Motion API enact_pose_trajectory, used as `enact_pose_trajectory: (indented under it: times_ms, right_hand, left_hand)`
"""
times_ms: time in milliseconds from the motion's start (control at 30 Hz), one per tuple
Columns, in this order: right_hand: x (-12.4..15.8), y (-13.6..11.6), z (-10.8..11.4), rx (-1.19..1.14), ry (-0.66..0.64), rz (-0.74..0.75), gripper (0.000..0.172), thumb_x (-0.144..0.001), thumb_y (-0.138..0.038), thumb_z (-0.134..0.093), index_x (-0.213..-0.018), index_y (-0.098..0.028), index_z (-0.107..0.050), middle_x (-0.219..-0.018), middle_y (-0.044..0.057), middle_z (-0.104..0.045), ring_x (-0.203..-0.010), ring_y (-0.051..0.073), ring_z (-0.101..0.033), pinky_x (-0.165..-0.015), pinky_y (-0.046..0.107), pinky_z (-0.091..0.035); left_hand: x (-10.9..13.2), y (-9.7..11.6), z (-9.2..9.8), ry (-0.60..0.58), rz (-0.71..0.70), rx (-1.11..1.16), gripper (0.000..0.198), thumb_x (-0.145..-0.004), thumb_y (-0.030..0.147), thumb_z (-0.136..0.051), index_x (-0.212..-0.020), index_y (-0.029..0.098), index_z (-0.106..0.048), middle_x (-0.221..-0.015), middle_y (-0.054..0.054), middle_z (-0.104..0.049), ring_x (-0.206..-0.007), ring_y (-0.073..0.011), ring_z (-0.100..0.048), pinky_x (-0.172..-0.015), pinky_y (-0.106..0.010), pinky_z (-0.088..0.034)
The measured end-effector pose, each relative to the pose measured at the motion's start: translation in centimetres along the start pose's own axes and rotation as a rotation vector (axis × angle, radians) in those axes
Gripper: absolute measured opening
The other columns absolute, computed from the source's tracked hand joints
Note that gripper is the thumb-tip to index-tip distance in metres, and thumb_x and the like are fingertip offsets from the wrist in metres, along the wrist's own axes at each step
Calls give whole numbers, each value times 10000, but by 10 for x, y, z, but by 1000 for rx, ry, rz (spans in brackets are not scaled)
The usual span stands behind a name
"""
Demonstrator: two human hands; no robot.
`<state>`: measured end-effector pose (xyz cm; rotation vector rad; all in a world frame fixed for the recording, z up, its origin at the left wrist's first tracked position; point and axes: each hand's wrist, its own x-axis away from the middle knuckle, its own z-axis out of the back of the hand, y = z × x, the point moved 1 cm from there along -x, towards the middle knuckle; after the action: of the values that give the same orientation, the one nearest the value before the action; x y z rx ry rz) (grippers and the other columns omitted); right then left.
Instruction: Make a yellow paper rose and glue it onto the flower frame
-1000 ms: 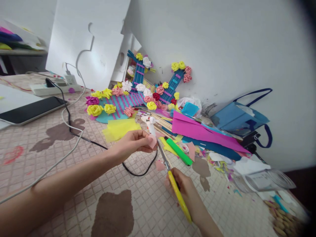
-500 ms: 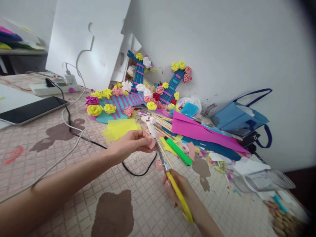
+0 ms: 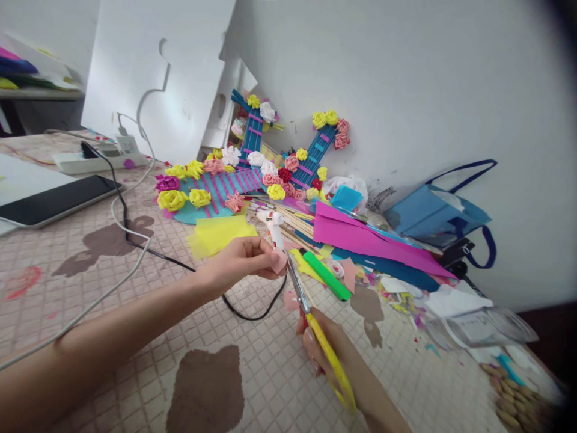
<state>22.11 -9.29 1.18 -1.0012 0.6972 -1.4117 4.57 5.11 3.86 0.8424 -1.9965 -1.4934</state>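
Between the thumb and fingers of my left hand (image 3: 247, 257) is a small piece of pink paper (image 3: 280, 263). My right hand (image 3: 327, 343) grips scissors (image 3: 321, 332) with a yellow handle, a bit of red showing at my fingers. The metal blades point up and left, their tips at the right edge of the pink paper; whether they touch it I cannot tell. A white glue gun (image 3: 273, 227) stands just behind my left fingers. Under the blades lies another pink scrap (image 3: 291, 300).
Paper flowers on blue stick-like panels (image 3: 234, 183) lean at the back. Yellow paper (image 3: 223, 234), a green marker-like stick (image 3: 326, 276) and magenta sheets (image 3: 369, 243) lie beyond my hands. A black cable (image 3: 252, 317) loops near my left wrist. At left are a tablet (image 3: 61, 200) and power strip (image 3: 97, 161).
The scissors' handles have shifted slightly right and spread a little, with more of the red part showing. My left hand stays almost still with the pink paper.
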Motion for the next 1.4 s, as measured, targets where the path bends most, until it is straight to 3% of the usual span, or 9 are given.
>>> enact_pose_trajectory:
  times_ms: [467,833,1400]
  right_hand:
    - [-4,9,-2,23,46,-2,290,-840,-485,-467,-764,-207,-435,-499,-92,-330,-411,71,-320,-392,195,-295]
    - [-4,8,-1,52,71,4,318,-832,-496,-477,-725,-201,-425,-522,-75,-358,-432,66,-309,-382,191,-259]
    - [-2,-5,1,73,50,-65,285,-814,-469,-493,-734,-205,-425,-547,-71,-358,-452,79,-340,-397,198,-301]
  left_hand:
    - [2,6,-2,-10,19,-40,209,-753,302,-676,-690,132,-571,-743,-38,-679,-775,-153,-660,-742,-290,-513]
    - [1,5,-1,-22,1,-52,215,-760,302,-676,-684,138,-561,-733,-32,-677,-739,-131,-649,-720,-268,-507]
    - [2,7,-1,-18,-1,-57,212,-752,298,-679,-683,134,-564,-734,-44,-688,-755,-147,-663,-703,-272,-519]
